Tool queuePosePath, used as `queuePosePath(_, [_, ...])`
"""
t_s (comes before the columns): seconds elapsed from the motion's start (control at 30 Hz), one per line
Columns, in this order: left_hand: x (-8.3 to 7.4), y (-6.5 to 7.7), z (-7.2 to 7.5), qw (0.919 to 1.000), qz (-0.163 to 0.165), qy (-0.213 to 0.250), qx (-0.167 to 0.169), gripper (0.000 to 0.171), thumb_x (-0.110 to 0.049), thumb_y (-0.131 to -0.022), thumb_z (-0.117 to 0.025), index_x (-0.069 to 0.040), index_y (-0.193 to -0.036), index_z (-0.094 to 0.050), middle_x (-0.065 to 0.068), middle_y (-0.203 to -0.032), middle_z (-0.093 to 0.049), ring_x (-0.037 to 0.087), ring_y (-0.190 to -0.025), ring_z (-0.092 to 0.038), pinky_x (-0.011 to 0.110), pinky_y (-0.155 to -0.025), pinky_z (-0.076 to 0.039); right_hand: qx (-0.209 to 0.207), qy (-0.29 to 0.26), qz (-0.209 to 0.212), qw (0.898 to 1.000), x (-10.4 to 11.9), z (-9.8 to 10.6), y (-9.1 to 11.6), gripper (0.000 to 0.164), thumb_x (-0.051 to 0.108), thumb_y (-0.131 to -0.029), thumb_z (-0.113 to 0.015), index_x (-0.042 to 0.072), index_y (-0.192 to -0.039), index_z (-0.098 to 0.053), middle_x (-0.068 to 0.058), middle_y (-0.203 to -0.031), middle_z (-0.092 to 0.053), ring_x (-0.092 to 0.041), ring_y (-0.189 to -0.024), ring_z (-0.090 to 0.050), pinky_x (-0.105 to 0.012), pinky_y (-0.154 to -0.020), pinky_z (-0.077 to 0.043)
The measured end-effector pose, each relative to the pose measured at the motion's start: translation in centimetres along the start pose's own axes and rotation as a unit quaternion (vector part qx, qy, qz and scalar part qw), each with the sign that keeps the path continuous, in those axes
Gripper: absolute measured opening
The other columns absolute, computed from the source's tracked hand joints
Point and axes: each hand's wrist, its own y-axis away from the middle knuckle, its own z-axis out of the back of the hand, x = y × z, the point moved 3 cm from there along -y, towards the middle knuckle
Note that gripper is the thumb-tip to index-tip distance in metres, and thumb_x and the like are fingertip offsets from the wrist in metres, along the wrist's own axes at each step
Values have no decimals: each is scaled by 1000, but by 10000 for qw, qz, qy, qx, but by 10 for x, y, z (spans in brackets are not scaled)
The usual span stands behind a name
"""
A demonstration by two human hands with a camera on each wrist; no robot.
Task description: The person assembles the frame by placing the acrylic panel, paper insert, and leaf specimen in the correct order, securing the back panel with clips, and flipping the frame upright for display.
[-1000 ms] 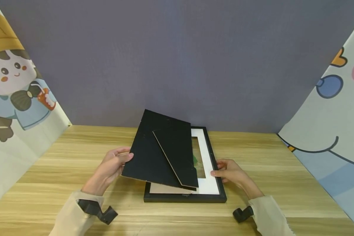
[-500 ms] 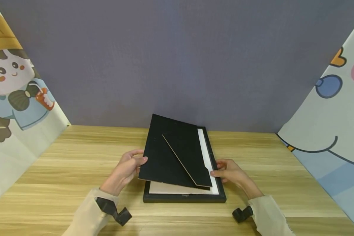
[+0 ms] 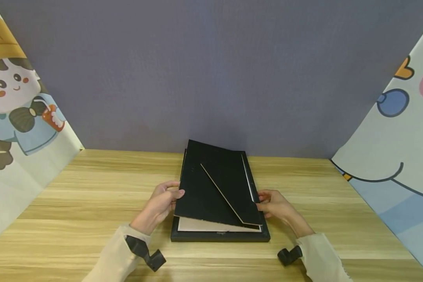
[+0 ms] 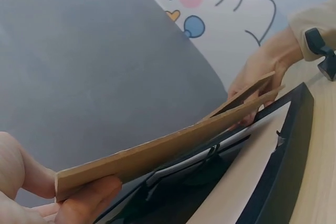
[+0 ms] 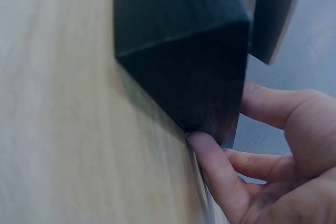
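Note:
A black picture frame (image 3: 220, 236) lies face down on the table, a pale sheet (image 3: 211, 225) showing inside its near end. Over it slants a black backing board (image 3: 197, 196) with a stand flap (image 3: 229, 184) angled up from its surface. My left hand (image 3: 163, 201) pinches the board's left edge between thumb and fingers, holding that side raised; the left wrist view shows the board's brown underside (image 4: 152, 150) above the frame's inside. The board's right side sits down at the frame's right rail. There my right hand (image 3: 276, 205) grips the frame, thumb on top and fingers against the outer side.
The wood-grain table (image 3: 109, 188) extends to both sides of the frame. A grey panel (image 3: 211, 78) stands close behind the frame's far end. Cartoon-printed panels rise at left (image 3: 24, 117) and right (image 3: 402, 137). Each sleeve carries a black wrist mount.
My left hand has carried the backing board rightward, from half beside the frame to over it. The white mat and the picture are now mostly covered. My right hand has stayed at the frame.

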Motion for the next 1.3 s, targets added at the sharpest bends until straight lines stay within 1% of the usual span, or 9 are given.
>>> queuePosePath(0.17, [4, -1, -2, 9998, 76, -119, -159, 49, 5, -90, -50, 12, -134, -29, -5, -74, -50, 3, -60, -46, 15, -52, -37, 64, -8, 12, 10000, -1, 0, -1, 66, 0, -81, -65, -20, -135, -33, -27, -114, -53, -19, -89, -58, -34, -62, -56])
queuePosePath(0.4, [8, -3, -5, 9996, 122, 86, -236, 49, 7, -90, -49, 14, -134, -28, 1, -81, -55, 4, -62, -54, 18, -56, -48, 139, 0, 77, 9999, -2, 2, -2, 67, -1, -78, -61, -20, -136, -32, -26, -113, -51, -16, -87, -59, -34, -62, -56])
queuePosePath(0.7, [13, -5, -5, 9985, 237, 400, -287, 55, 8, -91, -45, 14, -140, -22, 5, -90, -55, 4, -64, -57, 18, -60, -52, -21, 8, 54, 10000, -2, 0, -3, 60, -5, -74, -58, -16, -132, -43, -18, -104, -55, -17, -83, -54, -27, -54, -51])
queuePosePath(0.83, [14, -4, -7, 9985, 266, 405, -237, 58, 7, -91, -46, 8, -143, -22, 3, -89, -51, 3, -61, -49, 16, -58, -45, -6, 217, 320, 9993, 0, 2, -2, 57, -4, -77, -58, -19, -130, -43, -20, -104, -57, -19, -87, -53, -25, -58, -49])
queuePosePath(0.93, [17, -3, -11, 9985, 309, 413, -206, 59, 7, -91, -45, 6, -144, -21, 7, -100, -44, 3, -59, -40, 16, -56, -37, 19, 425, 707, 9966, 1, 4, -1, 53, -1, -80, -61, -21, -126, -45, -23, -105, -60, -19, -88, -54, -24, -66, -48])
queuePosePath(1.07, [19, -2, -12, 9979, 329, 474, -308, 59, 8, -91, -45, 7, -144, -21, 9, -100, -44, 3, -58, -40, 16, -55, -37, 136, 417, 1015, 9939, 1, 4, -1, 51, 1, -80, -65, -23, -122, -47, -24, -102, -61, -15, -82, -55, -22, -66, -48])
queuePosePath(1.1, [19, -2, -12, 9977, 313, 490, -336, 58, 8, -91, -46, 8, -144, -22, 7, -96, -46, 3, -58, -42, 16, -55, -39, 178, 375, 1044, 9937, 1, 4, -2, 52, 2, -80, -65, -23, -122, -47, -24, -102, -61, -14, -80, -55, -22, -63, -48])
queuePosePath(1.2, [18, -2, -10, 9977, 273, 482, -403, 57, 8, -91, -46, 8, -143, -24, 3, -85, -52, 4, -61, -47, 18, -59, -43, 179, 366, 877, 9953, 2, 4, -1, 53, 3, -81, -63, -22, -125, -45, -25, -105, -59, -15, -84, -55, -23, -64, -49])
queuePosePath(1.3, [19, -4, -9, 9978, 248, 459, -404, 57, 7, -92, -45, 7, -144, -23, 2, -85, -52, 5, -65, -51, 19, -62, -46, 241, 339, 681, 9968, 2, 4, -1, 59, 4, -83, -60, -18, -133, -38, -28, -116, -55, -25, -97, -55, -26, -67, -51])
